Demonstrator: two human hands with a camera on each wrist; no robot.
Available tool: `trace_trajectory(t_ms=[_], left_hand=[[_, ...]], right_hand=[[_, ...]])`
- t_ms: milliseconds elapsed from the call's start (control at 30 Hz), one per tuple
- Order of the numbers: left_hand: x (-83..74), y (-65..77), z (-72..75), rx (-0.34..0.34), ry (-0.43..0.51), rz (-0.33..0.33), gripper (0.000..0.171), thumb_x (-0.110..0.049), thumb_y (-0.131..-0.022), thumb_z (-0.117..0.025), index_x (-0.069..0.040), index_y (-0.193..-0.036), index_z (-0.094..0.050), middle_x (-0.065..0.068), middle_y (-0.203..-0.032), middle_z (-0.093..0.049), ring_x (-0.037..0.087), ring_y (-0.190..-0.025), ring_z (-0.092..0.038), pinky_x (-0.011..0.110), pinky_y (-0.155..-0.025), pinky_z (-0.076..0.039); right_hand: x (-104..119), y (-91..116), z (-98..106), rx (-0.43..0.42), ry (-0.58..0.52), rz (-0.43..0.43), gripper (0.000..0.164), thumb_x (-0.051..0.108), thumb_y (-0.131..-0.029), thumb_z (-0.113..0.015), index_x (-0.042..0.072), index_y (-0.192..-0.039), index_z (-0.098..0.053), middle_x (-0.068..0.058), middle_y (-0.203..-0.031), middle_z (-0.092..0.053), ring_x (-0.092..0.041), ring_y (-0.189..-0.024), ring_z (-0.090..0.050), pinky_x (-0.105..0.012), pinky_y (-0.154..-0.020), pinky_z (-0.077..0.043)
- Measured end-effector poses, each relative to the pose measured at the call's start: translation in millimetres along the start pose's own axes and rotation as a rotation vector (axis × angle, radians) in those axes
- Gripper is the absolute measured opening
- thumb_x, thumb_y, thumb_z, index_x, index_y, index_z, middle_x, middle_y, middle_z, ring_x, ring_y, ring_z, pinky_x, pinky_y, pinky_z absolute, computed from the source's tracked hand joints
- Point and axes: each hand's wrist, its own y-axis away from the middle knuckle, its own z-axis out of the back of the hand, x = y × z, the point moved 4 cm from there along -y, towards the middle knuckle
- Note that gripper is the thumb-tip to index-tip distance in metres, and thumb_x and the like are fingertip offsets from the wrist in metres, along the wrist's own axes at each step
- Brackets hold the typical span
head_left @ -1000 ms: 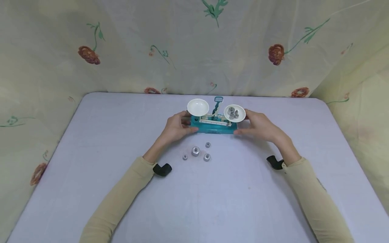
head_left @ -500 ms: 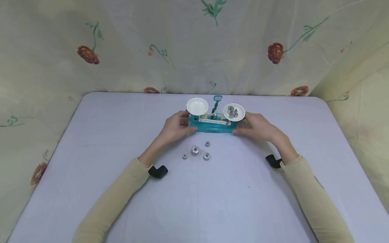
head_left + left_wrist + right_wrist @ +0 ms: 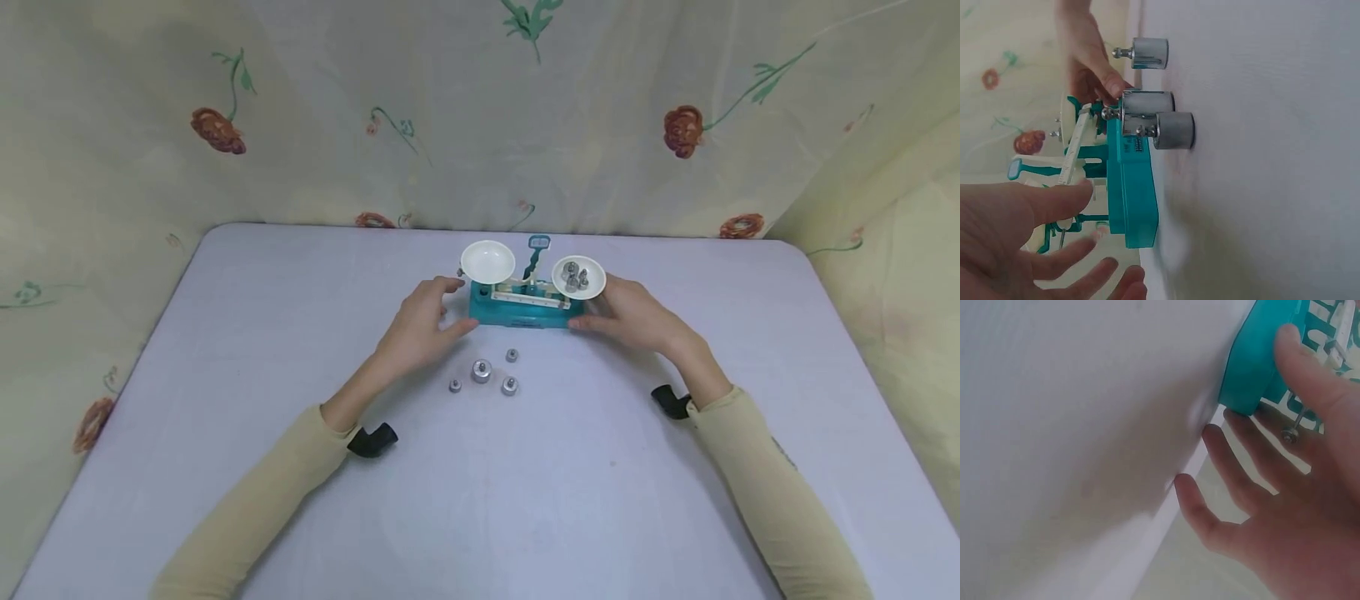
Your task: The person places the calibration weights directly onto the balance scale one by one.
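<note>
A teal balance scale (image 3: 517,313) with two white pans stands near the table's back. Its left pan (image 3: 487,263) is bare, while the right pan (image 3: 594,287) bears several small metal weights (image 3: 572,277). My left hand (image 3: 418,333) is just off the scale's left end, fingers spread and holding nothing; the left wrist view shows a gap between the fingers and the base (image 3: 1138,206). At the other end my right hand (image 3: 637,315) holds the base, thumb on the front and fingers at the end and behind. In front of the scale stand several loose metal weights (image 3: 482,372).
A pale cloth covers the table (image 3: 525,500), whose back edge runs just behind the scale. Beyond it hangs a flowered curtain (image 3: 465,108). Black curved pieces (image 3: 372,441) stick out at both wrists.
My left hand has let go of the scale's left end and drawn back a little to the left and nearer me. The right hand stays at its end; the weights have not moved.
</note>
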Motion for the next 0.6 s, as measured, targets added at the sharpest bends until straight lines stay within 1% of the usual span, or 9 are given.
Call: trace_trajectory(t_ms=[133,233,333,500,600], left_hand=[[-4.9,6.7,1.6,0.026,-0.077,-0.043,0.053,-0.028,-0.103,-0.075,-0.008,-0.149,-0.060,0.020,-0.155,-0.058,0.038,-0.139,-0.059,0.054,-0.116,-0.053],[-8.8,12.2,1.7,0.042,-0.101,-0.070,0.048,-0.028,-0.103,-0.075,-0.010,-0.146,-0.063,0.021,-0.154,-0.059,0.040,-0.143,-0.057,0.056,-0.120,-0.050],[-13.0,17.8,-0.3,0.060,-0.123,-0.083,0.046,-0.029,-0.103,-0.075,-0.012,-0.144,-0.065,0.020,-0.151,-0.062,0.040,-0.140,-0.059,0.057,-0.119,-0.049],[-22.1,26.6,-8.0,0.123,-0.186,-0.096,0.041,-0.032,-0.103,-0.075,-0.015,-0.140,-0.069,0.015,-0.148,-0.067,0.040,-0.132,-0.063,0.060,-0.113,-0.050],[-29.2,30.6,-12.4,0.156,-0.227,-0.116,0.039,-0.032,-0.101,-0.078,-0.016,-0.136,-0.072,0.011,-0.143,-0.071,0.038,-0.126,-0.065,0.060,-0.109,-0.051]], right_hand=[[-0.8,-1.0,0.5,0.010,-0.002,-0.002,0.084,0.030,-0.099,-0.081,0.003,-0.165,-0.037,-0.022,-0.168,-0.046,-0.044,-0.159,-0.040,-0.062,-0.132,-0.032],[-0.5,-1.1,1.5,0.010,-0.002,-0.008,0.084,0.031,-0.098,-0.081,0.002,-0.164,-0.037,-0.023,-0.167,-0.047,-0.045,-0.158,-0.041,-0.063,-0.132,-0.031],[0.5,-1.2,2.4,0.009,0.006,-0.011,0.083,0.031,-0.098,-0.081,0.002,-0.164,-0.039,-0.024,-0.166,-0.048,-0.046,-0.157,-0.041,-0.063,-0.131,-0.032],[0.3,-0.6,1.3,0.015,0.002,-0.022,0.085,0.031,-0.097,-0.082,0.001,-0.164,-0.038,-0.024,-0.166,-0.047,-0.046,-0.158,-0.041,-0.063,-0.131,-0.032],[0.0,0.6,1.5,0.011,-0.008,-0.031,0.085,0.032,-0.098,-0.082,0.002,-0.164,-0.038,-0.023,-0.167,-0.046,-0.046,-0.159,-0.039,-0.063,-0.131,-0.031]])
